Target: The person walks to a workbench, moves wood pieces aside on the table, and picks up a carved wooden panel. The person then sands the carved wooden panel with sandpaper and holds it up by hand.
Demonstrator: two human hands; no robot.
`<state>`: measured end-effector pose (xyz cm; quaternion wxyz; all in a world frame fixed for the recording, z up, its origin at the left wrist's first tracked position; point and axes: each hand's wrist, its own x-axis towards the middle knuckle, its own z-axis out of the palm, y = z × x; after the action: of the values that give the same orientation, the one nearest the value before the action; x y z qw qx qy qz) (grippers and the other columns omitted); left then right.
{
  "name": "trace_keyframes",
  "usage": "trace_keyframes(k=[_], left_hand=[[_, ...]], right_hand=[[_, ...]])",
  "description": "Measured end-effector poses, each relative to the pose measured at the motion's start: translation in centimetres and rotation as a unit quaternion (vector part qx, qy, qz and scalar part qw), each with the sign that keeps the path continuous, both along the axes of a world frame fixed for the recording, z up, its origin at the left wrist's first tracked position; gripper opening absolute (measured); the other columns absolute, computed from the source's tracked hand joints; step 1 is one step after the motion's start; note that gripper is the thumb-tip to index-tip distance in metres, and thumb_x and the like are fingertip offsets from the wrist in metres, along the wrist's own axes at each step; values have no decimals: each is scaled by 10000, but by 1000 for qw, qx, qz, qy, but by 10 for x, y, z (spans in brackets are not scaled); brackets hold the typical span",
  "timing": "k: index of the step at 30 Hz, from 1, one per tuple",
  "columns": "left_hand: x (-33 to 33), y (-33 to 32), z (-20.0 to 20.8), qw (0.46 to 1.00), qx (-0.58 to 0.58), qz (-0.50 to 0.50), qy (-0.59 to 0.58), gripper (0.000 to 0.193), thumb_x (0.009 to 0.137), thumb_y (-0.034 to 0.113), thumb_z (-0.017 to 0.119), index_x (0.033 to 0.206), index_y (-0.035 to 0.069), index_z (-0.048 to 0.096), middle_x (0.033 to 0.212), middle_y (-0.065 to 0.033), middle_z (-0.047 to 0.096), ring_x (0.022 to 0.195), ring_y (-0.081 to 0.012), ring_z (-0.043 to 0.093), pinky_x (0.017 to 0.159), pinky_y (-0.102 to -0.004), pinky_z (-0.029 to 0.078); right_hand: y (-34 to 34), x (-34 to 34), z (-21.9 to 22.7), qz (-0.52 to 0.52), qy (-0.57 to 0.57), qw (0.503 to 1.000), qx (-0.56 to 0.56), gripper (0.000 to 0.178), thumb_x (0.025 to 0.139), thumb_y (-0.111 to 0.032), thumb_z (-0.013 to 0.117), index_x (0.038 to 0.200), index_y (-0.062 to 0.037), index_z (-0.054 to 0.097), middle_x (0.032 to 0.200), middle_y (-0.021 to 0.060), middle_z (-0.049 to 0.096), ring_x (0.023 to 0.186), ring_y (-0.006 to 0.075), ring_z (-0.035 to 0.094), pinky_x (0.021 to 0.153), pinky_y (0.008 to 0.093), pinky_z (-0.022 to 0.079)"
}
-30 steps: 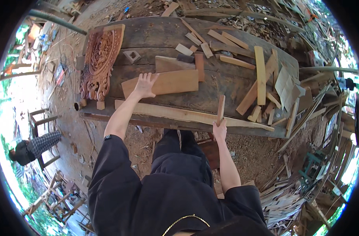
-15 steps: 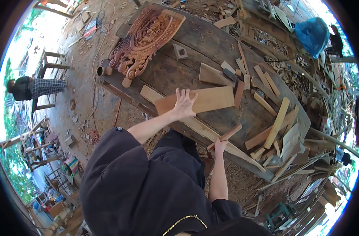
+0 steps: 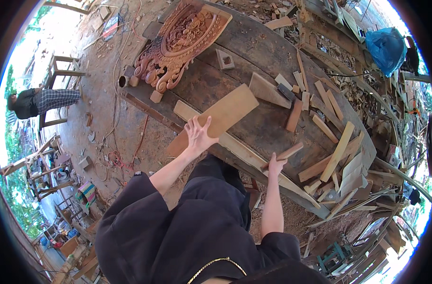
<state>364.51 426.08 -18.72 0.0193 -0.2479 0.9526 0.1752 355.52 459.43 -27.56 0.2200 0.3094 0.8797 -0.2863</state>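
My left hand (image 3: 199, 136) grips a flat, light-brown wooden board (image 3: 232, 106) by its near edge, fingers spread over its upper face. The board is slanted, its right end over the workbench and its left end past the near edge. To the right, my right hand (image 3: 275, 165) is closed around a short, narrow wood strip (image 3: 290, 151), whose far end sticks out beyond the fingers. Beneath both hands, a long pale timber (image 3: 246, 154) lies along the bench's near side.
A carved reddish wood panel (image 3: 190, 40) lies on the far left of the dark workbench (image 3: 254, 54). A hollow square block (image 3: 225, 59) is beside it. Several offcuts (image 3: 336, 151) are heaped at the right. A blue plastic bag (image 3: 386, 49) hangs far right; a person (image 3: 29, 103) is at left.
The board has swung and shifted left, its right end now pointing farther away. My left hand moved left with it. My right hand moved slightly right and farther out with the strip.
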Motion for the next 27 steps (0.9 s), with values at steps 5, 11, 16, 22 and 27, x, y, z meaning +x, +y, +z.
trace_keyframes(k=[5,11,16,22,27], left_hand=[[-64,20,-23,998,5,56,13,851,533,401,818,1298,139,555,1264,-225,372,1183,-391,326,972,-511,282],[-139,38,-53,994,22,91,54,860,532,403,822,1300,132,547,1251,-231,365,1163,-382,326,948,-499,286],[-182,45,-80,990,46,80,104,894,531,407,824,1322,126,517,1240,-238,366,1160,-392,331,947,-505,282],[-170,6,-80,975,79,97,184,847,629,450,779,1342,114,468,1249,-214,381,1193,-371,334,948,-517,285],[-89,-150,-86,833,-89,531,127,844,774,596,639,1337,22,380,1285,-204,435,1220,-377,384,967,-546,300]], right_hand=[[16,-48,-31,38,2,998,48,983,828,-408,672,1462,50,77,1369,352,390,1243,467,442,1021,476,401],[21,-86,-48,74,6,993,94,1025,824,-472,662,1458,62,60,1360,380,364,1237,470,446,1024,489,405],[19,-86,-53,116,-16,978,171,1034,830,-535,627,1467,45,54,1382,380,316,1206,467,474,989,484,440],[22,-70,-63,105,8,981,161,983,837,-494,639,1474,23,98,1400,337,312,1240,440,430,998,482,427],[24,-34,-55,118,45,982,143,947,838,-452,656,1473,11,128,1390,323,314,1249,441,406,1015,487,407]])
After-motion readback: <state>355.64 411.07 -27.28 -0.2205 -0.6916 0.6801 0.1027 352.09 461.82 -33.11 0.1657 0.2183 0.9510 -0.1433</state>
